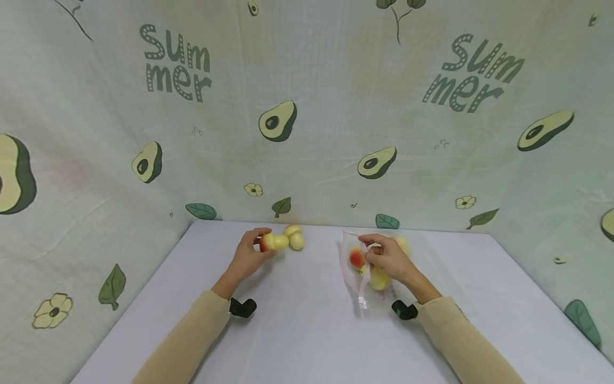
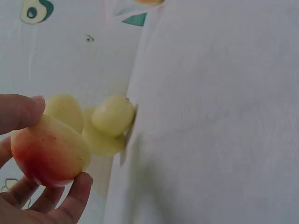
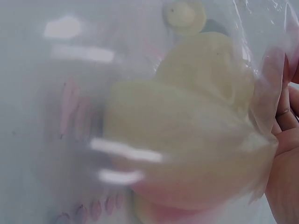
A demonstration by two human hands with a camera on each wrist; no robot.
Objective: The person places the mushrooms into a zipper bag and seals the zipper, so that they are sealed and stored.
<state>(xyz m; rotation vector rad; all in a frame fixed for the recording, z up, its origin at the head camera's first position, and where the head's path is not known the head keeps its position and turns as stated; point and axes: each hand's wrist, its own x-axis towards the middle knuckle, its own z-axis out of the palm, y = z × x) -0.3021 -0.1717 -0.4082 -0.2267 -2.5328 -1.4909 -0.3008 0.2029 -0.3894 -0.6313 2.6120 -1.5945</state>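
Note:
At the back left, my left hand [image 1: 247, 255] grips a smooth yellow fruit with a red blush [image 2: 51, 154] between thumb and fingers. Several pale yellow fruits [image 2: 113, 115] lie close beyond it, some touching one another. Toward the right, my right hand [image 1: 390, 260] pinches the pink-edged rim of a clear plastic bag [image 1: 346, 266]. Inside the bag are several fruits, among them a red one [image 1: 357, 258] and a yellow one [image 1: 379, 279]. In the right wrist view the cloudy film [image 3: 79, 121] covers the fruits, and part of the hand is cut off.
A white-covered table [image 1: 307, 330] spreads under both hands. Around its back and sides hangs a pale cloth [image 1: 326, 69] printed with avocados, leaves and lettering. Each wrist carries a small black device, one by the left sleeve [image 1: 243, 308] and one by the right [image 1: 404, 310].

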